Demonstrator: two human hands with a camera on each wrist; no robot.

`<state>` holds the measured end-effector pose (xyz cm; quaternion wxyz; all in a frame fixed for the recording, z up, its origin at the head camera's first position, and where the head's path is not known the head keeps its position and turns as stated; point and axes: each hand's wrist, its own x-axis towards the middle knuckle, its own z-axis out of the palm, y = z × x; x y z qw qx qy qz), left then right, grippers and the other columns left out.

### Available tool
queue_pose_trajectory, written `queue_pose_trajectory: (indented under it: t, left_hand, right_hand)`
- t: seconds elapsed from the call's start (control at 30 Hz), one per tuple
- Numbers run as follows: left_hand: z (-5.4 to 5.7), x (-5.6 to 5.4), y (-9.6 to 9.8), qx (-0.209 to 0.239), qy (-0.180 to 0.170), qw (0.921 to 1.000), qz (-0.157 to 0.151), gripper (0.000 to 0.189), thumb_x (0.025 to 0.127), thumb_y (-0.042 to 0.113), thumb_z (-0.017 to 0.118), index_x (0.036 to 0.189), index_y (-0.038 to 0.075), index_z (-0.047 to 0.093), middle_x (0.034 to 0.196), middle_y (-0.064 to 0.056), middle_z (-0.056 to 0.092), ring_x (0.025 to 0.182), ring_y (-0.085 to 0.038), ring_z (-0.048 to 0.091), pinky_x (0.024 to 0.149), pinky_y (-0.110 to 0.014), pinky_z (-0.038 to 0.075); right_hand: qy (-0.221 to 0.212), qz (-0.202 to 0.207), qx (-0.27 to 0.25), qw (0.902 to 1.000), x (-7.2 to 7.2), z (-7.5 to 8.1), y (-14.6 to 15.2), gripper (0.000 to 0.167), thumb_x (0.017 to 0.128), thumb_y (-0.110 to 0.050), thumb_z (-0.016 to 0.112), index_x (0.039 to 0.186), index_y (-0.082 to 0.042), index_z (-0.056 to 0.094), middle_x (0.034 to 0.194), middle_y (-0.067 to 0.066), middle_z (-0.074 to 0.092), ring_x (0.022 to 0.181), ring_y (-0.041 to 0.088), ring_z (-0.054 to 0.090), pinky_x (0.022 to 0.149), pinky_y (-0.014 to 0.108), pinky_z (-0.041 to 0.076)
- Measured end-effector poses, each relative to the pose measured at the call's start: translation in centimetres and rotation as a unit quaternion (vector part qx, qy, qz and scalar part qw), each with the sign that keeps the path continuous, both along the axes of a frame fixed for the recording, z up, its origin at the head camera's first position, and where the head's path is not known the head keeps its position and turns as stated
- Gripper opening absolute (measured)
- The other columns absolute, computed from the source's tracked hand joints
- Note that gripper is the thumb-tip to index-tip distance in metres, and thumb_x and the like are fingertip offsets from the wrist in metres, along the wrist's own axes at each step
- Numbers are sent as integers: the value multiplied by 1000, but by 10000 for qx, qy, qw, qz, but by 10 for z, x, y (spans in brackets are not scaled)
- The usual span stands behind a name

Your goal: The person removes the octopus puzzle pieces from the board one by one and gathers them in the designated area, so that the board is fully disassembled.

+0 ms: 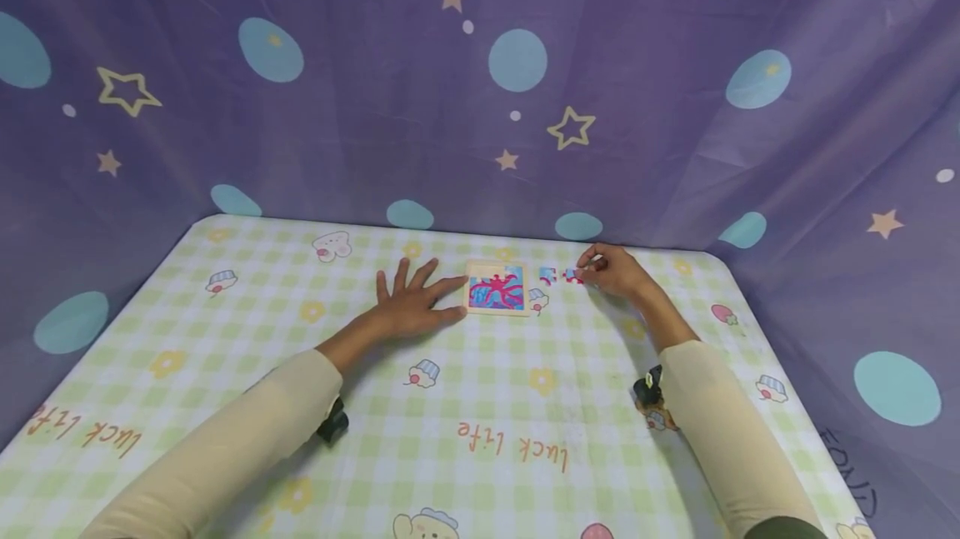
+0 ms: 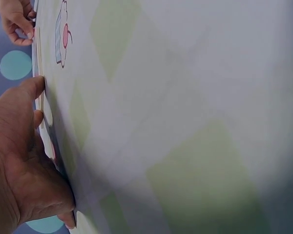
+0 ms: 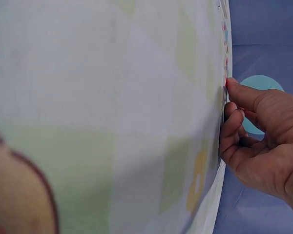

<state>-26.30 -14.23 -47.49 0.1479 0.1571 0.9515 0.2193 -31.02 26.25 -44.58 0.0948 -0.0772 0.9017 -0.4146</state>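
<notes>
A small wooden-framed jigsaw puzzle (image 1: 497, 293) lies near the far side of the table, with pink and blue pieces in it and bare wood along its upper left. My left hand (image 1: 411, 308) rests on the cloth with fingers spread, its thumb and index fingertips at the frame's left edge. To the right of the frame, one loose puzzle piece (image 1: 547, 275) lies on the cloth. My right hand (image 1: 613, 271) pinches another puzzle piece (image 1: 572, 276) just beside it, low at the table surface. In the right wrist view, the thumb (image 3: 246, 95) mostly hides that piece.
A green-and-white checked tablecloth (image 1: 480, 406) with printed cupcakes and flowers covers the table. Behind the far edge hangs a purple curtain (image 1: 375, 106) with stars and blue dots. Dark wrist devices sit below both sleeves, near the cloth.
</notes>
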Motion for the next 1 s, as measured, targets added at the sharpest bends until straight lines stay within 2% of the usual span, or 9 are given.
queue_pose_trajectory:
  t: [0.13, 0.23, 0.47, 0.63, 0.87, 1.0]
  left_hand:
    - [1, 0, 0, -12, -13, 10000, -7, 75, 107, 79, 51, 175, 53, 34, 194, -3, -2, 173, -50, -26, 129, -84, -20]
    - [1, 0, 0, 1, -22, 10000, -14, 75, 107, 79, 51, 176, 53, 34, 194, -3, -2, 173, -50, -26, 128, -84, -21]
    - [0, 0, 1, 18, -29, 10000, -28, 75, 107, 79, 51, 175, 52, 34, 194, -4, -1, 173, -50, -26, 129, -83, -21]
    - [0, 0, 1, 0, -19, 10000, -25, 75, 107, 79, 51, 175, 52, 34, 194, -3, -1, 173, -50, -26, 129, -83, -20]
    - [0, -1, 1, -42, -2, 10000, 11, 75, 107, 79, 50, 176, 53, 34, 194, -4, -1, 173, -50, -26, 129, -83, -20]
    - [1, -1, 2, -61, -10, 10000, 13, 75, 107, 79, 49, 176, 53, 33, 194, -4, -1, 173, -50, -26, 129, -83, -20]
  right_hand:
    - [28, 25, -99, 9999, 1, 1, 1, 23, 110, -9, 72, 126, 7, 68, 112, 26, 79, 89, 13, 65, 75, 22, 49]
    - [66, -5, -106, 9999, 3, 1, 1, 22, 111, -9, 70, 126, 7, 68, 120, 29, 79, 94, 12, 68, 77, 22, 50]
    - [181, -379, 89, 9991, 5, 0, 0, 22, 109, -13, 73, 125, 3, 71, 104, 12, 77, 86, 8, 62, 75, 24, 50]
    - [385, -586, 172, 9974, 6, -1, -7, 25, 108, -16, 75, 126, 1, 74, 106, 14, 76, 86, 13, 64, 75, 23, 50]
    - [519, -397, -159, 9977, 11, 5, -31, 26, 109, -16, 74, 129, 2, 74, 115, 22, 77, 95, 29, 77, 76, 24, 59]
    - [487, -196, -480, 9975, 14, 7, -44, 28, 108, -12, 75, 129, 5, 74, 111, 20, 77, 88, 27, 77, 73, 26, 62]
